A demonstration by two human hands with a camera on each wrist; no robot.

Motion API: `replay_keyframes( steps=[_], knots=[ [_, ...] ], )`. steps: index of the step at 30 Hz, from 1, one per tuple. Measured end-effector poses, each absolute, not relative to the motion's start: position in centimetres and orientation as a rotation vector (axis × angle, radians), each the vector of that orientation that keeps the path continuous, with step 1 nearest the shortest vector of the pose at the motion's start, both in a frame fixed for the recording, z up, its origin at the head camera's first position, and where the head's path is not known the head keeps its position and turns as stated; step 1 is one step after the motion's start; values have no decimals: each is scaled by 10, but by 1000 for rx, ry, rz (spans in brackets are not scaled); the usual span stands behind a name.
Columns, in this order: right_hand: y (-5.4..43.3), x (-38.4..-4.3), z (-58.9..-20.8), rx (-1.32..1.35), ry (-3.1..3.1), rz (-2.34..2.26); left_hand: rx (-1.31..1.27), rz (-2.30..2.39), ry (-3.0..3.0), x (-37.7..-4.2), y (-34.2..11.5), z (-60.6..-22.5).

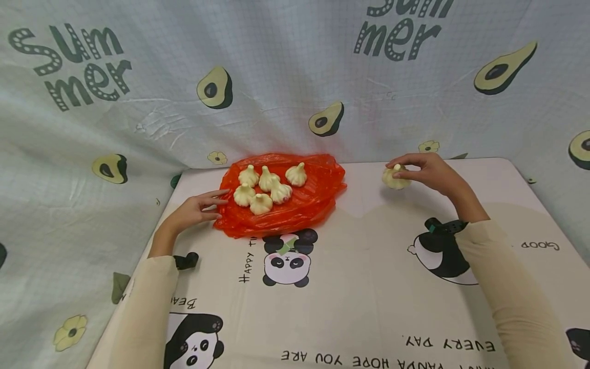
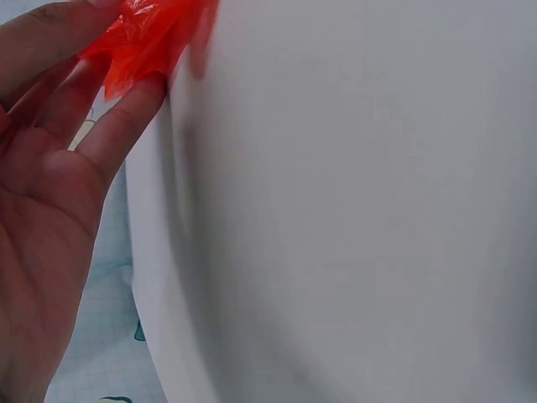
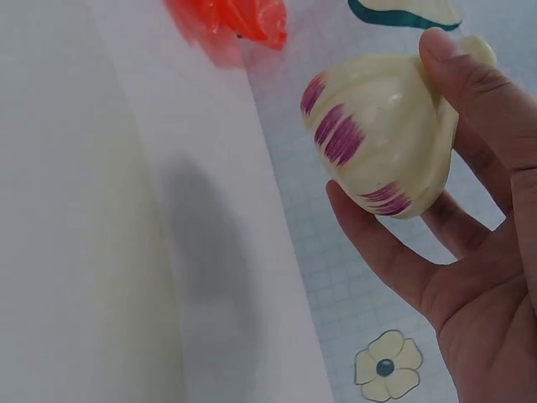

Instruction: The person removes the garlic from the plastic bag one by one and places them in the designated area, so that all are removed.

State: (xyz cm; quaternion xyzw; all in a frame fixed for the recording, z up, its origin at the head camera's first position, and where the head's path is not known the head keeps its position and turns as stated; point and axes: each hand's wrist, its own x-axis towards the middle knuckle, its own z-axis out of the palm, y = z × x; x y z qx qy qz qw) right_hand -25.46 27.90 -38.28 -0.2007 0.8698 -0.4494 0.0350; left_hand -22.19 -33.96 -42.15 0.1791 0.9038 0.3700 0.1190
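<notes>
On a red plastic bag [image 1: 299, 215] spread at the table's back, several pale garlic bulbs [image 1: 260, 204] sit grouped toward the left, one a little apart at the right. My left hand [image 1: 195, 211] is at the bag's left edge, its fingers extended and touching the plastic; the left wrist view shows the crumpled red edge [image 2: 143, 46] at its fingertips. My right hand [image 1: 428, 174] pinches another garlic bulb [image 3: 377, 134] between thumb and fingers, to the right of the bag. Purple streaks mark that bulb's side, and its shadow falls on the table below.
The pale table [image 1: 359, 287] has printed pandas [image 1: 287, 266] and lettering. A curtain [image 1: 276, 61] with avocado prints hangs right behind the table's back edge and along the left and right sides.
</notes>
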Motion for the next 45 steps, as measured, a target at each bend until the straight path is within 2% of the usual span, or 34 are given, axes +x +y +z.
replay_keyframes(
  steps=[8,20,32,38,45],
  knots=[
    [285,-261,-396,-481,2687,-1397,510,1076,2642,-222,-339,-422],
    [284,-279,-419,-446,2593,-1531,506,1068,2646,-222,-340,-422],
    [270,-286,-423,-390,2524,-1633,501,1078,2632,-222,-341,-423],
    [269,-293,-427,-348,2504,-1524,500,1039,2651,-221,-341,-423],
    [274,-303,-417,-494,2587,-1237,517,1021,2652,-224,-338,-423]
  ],
)
